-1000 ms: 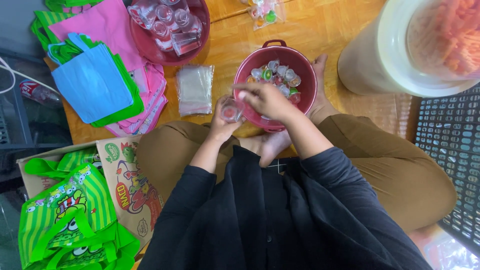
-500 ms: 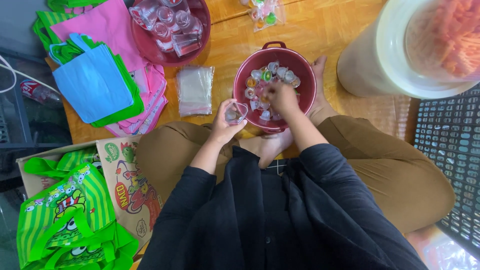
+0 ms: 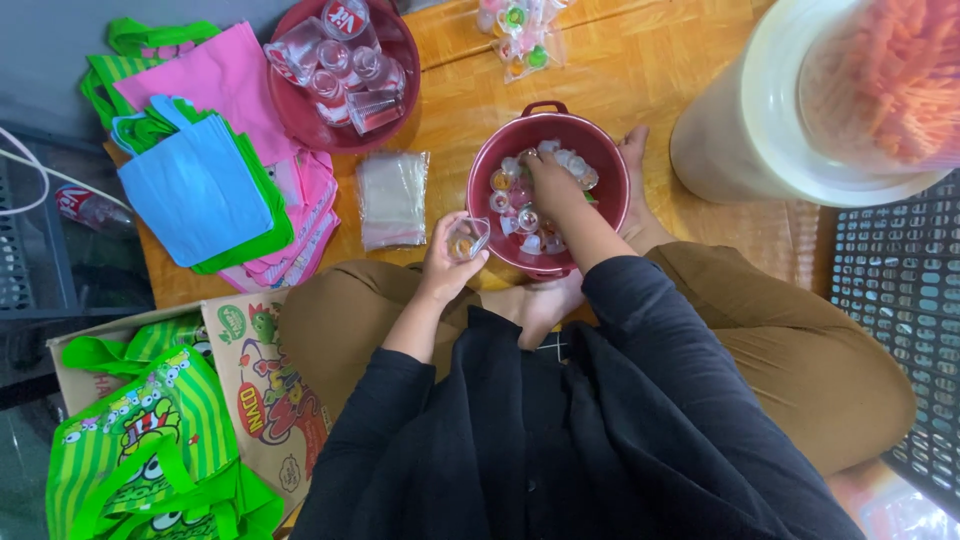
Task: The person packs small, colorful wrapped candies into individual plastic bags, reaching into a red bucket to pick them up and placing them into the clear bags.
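Observation:
I sit cross-legged on a wooden floor. My left hand (image 3: 447, 262) holds a small clear plastic cup (image 3: 467, 238) beside a dark red bowl (image 3: 607, 165). Inside that bowl lie several small jelly cups (image 3: 510, 190). My right hand (image 3: 551, 185) reaches down into the bowl among the jelly cups, fingers curled; whether it grips one is hidden.
A stack of clear plastic bags (image 3: 392, 198) lies left of the bowl. A second red basin (image 3: 400, 60) with clear cups stands at the back. Pink, blue and green tote bags (image 3: 215, 185) lie left. A big white container (image 3: 780, 130) stands right, a black crate (image 3: 900, 300) beyond.
My right hand has moved from the bowl's near rim, by the left hand, deeper into the bowl. The left hand with the clear cup has stayed beside the bowl.

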